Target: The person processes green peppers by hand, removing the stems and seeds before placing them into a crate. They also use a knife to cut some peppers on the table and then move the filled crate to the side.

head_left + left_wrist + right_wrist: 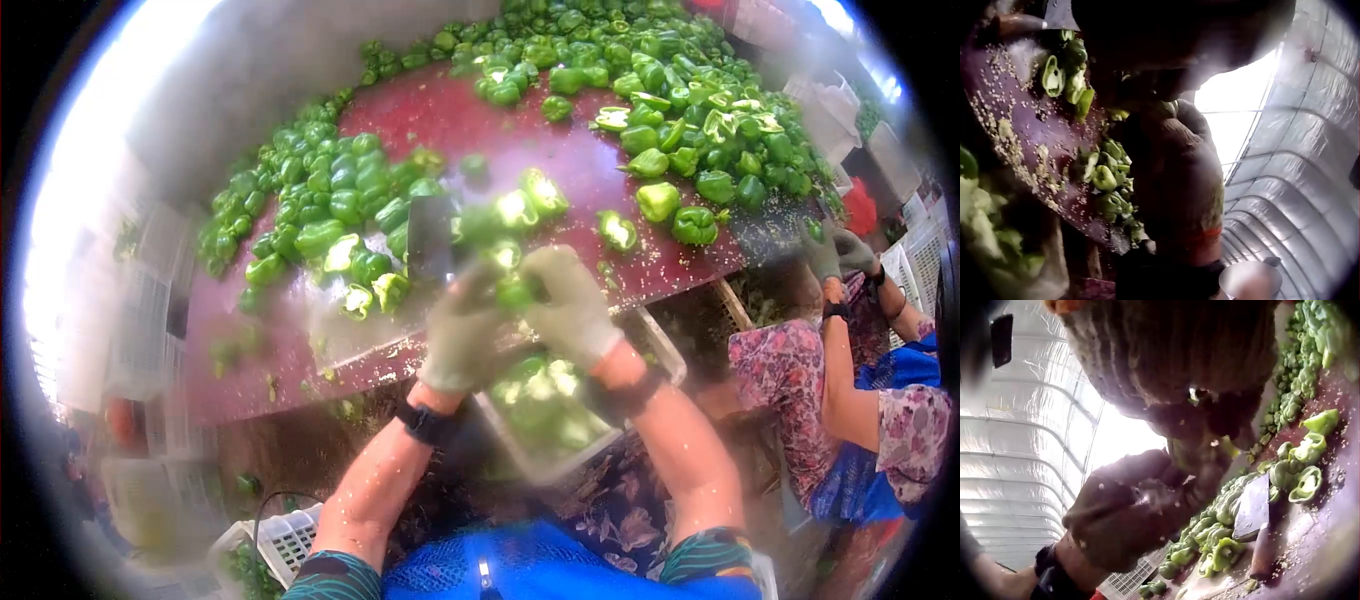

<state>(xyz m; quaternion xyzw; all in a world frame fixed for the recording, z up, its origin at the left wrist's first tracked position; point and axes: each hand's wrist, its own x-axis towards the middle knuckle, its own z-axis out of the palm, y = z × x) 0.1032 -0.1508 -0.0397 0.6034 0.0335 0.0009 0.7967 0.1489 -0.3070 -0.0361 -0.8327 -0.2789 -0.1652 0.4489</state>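
Observation:
Both gloved hands meet in front of the body, over the front edge of the red table (420,100). Between them is a green bell pepper (514,293), also glimpsed as a pale green patch in the right wrist view. My left hand (462,335) grips it from one side, and my right hand (568,312) has curled fingers on the other; the fingertips are mostly shadowed in the wrist views. A cleaver (1252,509) with a wooden handle lies on the table beyond the left hand. Cut pepper halves (540,192) lie just past the hands.
Whole green peppers (320,190) are heaped at the left, with a bigger pile (640,70) at the back and right. Below the hands is a pale crate (545,465) holding pepper pieces. Another gloved person (850,400) sits at the right. Seeds litter the tabletop.

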